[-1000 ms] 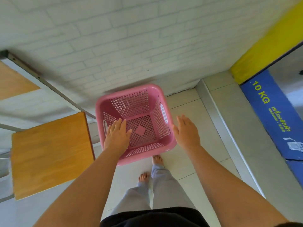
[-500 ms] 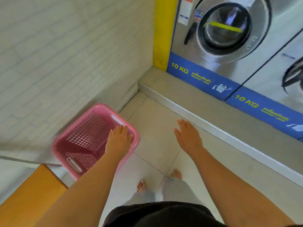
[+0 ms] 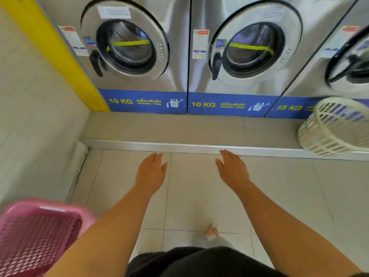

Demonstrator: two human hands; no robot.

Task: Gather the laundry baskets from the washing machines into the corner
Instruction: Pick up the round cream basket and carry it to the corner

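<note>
A pink mesh laundry basket stands on the floor at the lower left, by the wall, partly behind my left forearm. A cream slatted basket sits tilted on the raised step at the far right, in front of the 15 KG washer. My left hand and my right hand hover over the tiled floor, palms down, fingers apart, both holding nothing. Neither hand touches a basket.
Steel front-loading washing machines line the back on a grey step with a white edge. A yellow pillar and a pale wall form the corner at left. My bare foot stands on the tiles.
My left hand has let go of the pink basket, which stays on the floor by the wall. My view has swung right toward the washers, bringing the cream basket into sight.
</note>
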